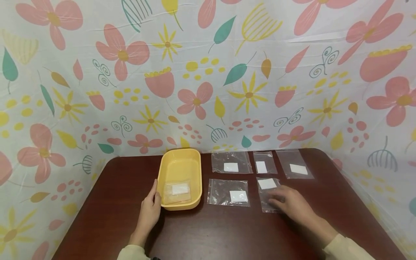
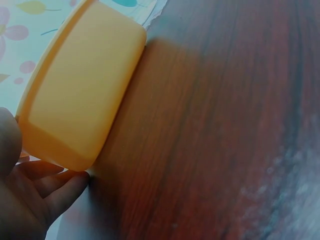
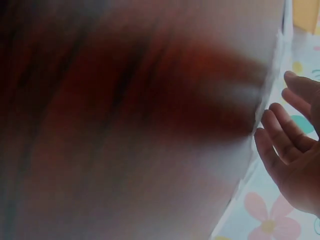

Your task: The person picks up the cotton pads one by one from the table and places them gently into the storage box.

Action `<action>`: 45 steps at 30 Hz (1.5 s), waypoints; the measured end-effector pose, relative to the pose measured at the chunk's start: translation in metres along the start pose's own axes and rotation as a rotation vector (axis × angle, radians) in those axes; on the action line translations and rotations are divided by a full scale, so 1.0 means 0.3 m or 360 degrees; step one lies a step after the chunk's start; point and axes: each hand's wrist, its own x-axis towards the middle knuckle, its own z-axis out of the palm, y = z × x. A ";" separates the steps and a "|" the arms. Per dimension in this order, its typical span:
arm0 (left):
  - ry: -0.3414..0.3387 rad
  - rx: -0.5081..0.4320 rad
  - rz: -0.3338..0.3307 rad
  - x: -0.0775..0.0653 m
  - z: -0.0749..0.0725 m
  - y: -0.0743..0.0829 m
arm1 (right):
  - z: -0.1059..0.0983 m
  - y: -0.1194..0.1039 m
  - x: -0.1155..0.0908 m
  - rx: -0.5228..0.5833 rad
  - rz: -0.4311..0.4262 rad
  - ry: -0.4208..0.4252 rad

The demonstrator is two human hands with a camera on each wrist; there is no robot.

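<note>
Left grip (image 1: pixel 151 207): you're grasping the tray (image 1: pixel 183 166)
Right grip (image 1: pixel 294 205): released, you're apparently reaching for a clear bag (image 1: pixel 264 198)
Clear bag: it's probably calling for pinching next

The head view looks forward and down over the bench (image 1: pixel 211 231); close wrist views share its left hand (image 1: pixel 150 206) and right hand (image 1: pixel 294 204).

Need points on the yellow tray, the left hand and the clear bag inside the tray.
Yellow tray (image 1: pixel 181 166): head view, bare inner floor.
Left hand (image 1: pixel 151 206): head view, middle of the hand.
Clear bag (image 1: pixel 180 189): head view, at its white patch.
</note>
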 end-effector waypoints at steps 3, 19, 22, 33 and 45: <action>0.0007 0.0001 -0.0015 -0.005 0.006 -0.006 | 0.006 0.007 -0.003 -0.0020 0.0000 -0.0015; 0.0008 0.0007 -0.0019 -0.011 0.013 0.002 | 0.017 0.025 0.005 -0.0060 0.0061 -0.0118; 0.0003 0.0009 -0.0034 -0.010 0.011 0.003 | 0.018 0.025 0.006 -0.0062 0.0070 -0.0124; -0.0007 -0.0006 -0.0053 -0.007 0.005 0.002 | 0.015 0.015 0.008 -0.0073 0.0072 -0.0098; -0.0029 -0.0016 -0.0067 -0.006 0.001 0.001 | 0.025 0.021 0.009 -0.0088 -0.0005 -0.0023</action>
